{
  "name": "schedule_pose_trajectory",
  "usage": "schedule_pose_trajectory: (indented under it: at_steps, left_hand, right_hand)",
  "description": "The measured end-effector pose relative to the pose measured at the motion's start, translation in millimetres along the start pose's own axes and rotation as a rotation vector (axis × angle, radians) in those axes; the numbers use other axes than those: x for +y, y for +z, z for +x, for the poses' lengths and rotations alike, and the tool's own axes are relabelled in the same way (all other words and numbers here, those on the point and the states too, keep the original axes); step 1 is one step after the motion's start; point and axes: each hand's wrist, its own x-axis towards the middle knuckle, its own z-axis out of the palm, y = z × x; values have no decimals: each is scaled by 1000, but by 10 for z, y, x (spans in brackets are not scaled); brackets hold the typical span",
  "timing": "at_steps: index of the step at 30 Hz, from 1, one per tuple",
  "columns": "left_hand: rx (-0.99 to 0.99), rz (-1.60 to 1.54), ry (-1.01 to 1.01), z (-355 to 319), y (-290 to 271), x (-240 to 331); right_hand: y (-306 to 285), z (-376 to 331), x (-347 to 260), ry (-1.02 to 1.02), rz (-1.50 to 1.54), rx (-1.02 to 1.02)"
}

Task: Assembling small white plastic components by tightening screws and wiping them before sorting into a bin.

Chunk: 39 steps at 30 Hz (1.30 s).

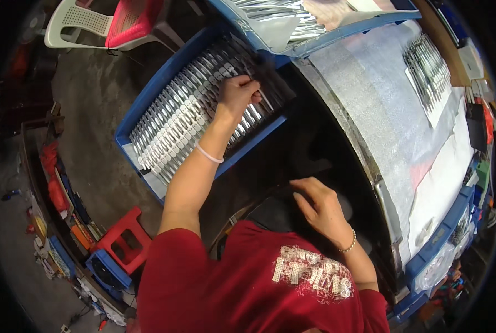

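My left hand [238,99] reaches into a blue crate [148,108], its fingers closed in a pinch. A slim silver metal piece [266,101] shows at the fingertips and seems to be gripped there. Rows of similar flat, shiny metal pieces [176,119] with rounded ends lie closely packed in the crate; their exact kind is too small to make out. The crate's far right end is dark and blurred. My right hand [323,210] hovers by my lap, thumb and fingers apart, holding nothing.
To the right stands a worktable [364,94] covered in whitish sheeting, with a bundle of thin metal pieces [428,75] on it. Another blue crate [314,41] with metal pieces sits ahead. A red stool [127,240] and a white chair [81,22] are on the left.
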Motion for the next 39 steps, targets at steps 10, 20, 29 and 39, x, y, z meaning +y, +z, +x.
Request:
schedule_pose_trajectory:
  at_steps: [10, 20, 29, 39]
  left_hand:
    - [96, 243, 113, 76, 211, -98]
    - [23, 888, 80, 121, 166, 77]
    - [124, 901, 228, 177, 121, -176]
    - [174, 594, 341, 133, -6, -521]
  right_hand:
    - [43, -149, 20, -72, -9, -4]
    - [17, -253, 15, -109, -3, -57]
    - [-41, 18, -58, -202, 21, 19]
    - [215, 1790, 183, -203, -598, 210]
